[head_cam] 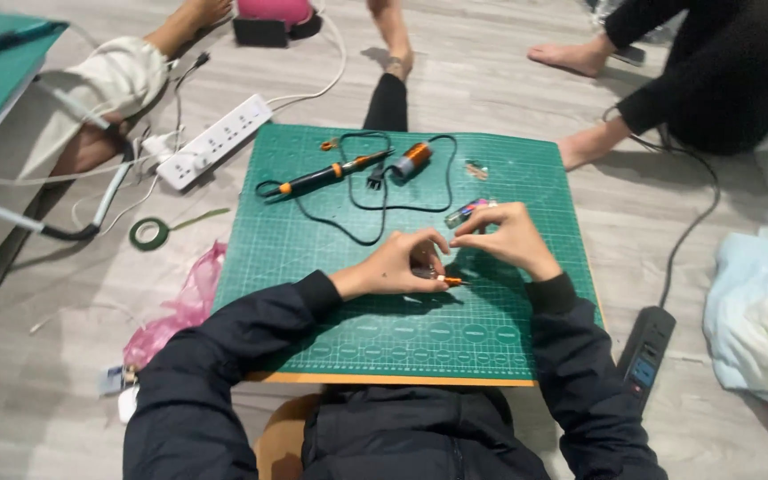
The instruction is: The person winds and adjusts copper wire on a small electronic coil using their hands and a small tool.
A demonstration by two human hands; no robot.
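Both hands meet near the middle of the green cutting mat (313, 311). The left hand (393, 267) pinches a small orange-tipped part (449, 281) low over the mat; the right hand (508, 238) is curled, fingertips touching it from the right. Best to brace both wrists on the mat and work clear of the soldering iron (326, 176) and its cord further off.
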